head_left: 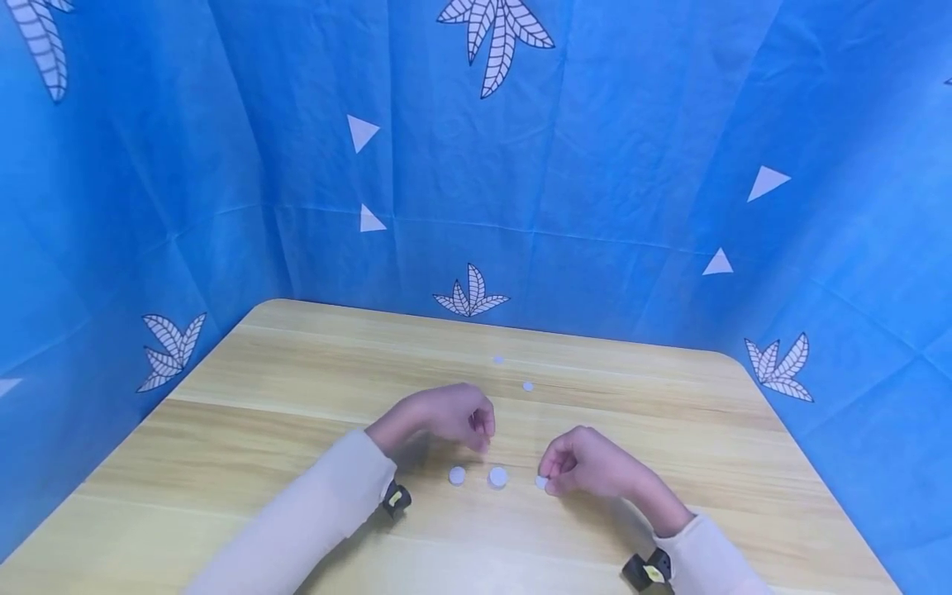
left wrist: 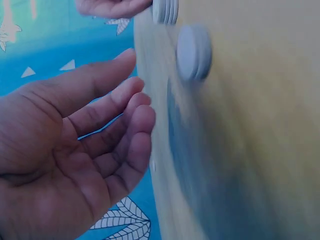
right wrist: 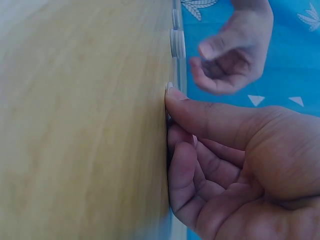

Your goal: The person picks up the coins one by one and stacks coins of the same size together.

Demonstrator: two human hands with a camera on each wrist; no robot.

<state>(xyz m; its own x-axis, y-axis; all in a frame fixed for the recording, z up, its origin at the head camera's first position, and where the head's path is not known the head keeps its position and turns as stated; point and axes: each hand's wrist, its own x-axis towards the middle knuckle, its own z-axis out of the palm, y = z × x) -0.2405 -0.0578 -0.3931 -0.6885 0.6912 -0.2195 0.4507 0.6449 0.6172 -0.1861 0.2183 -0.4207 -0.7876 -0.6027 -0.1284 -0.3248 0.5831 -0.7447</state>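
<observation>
My left hand (head_left: 455, 415) hovers over the table with fingers loosely bent. Nothing lies between its thumb and fingers in the left wrist view. Below it is a short pile of white round discs (left wrist: 194, 52). To the right of that pile stands a taller stack of similar discs (head_left: 497, 477), its layers visible edge-on in the right wrist view. My right hand (head_left: 595, 464) rests low on the table right of the stack. Its thumb and forefinger pinch a small white disc (head_left: 541, 482), which the thumb partly hides in the right wrist view.
Two more white discs lie farther back, one right of centre (head_left: 528, 386) and one near the far edge (head_left: 498, 359). The wooden table (head_left: 245, 380) has rounded far corners. Blue patterned cloth (head_left: 632, 165) surrounds it at the back and sides.
</observation>
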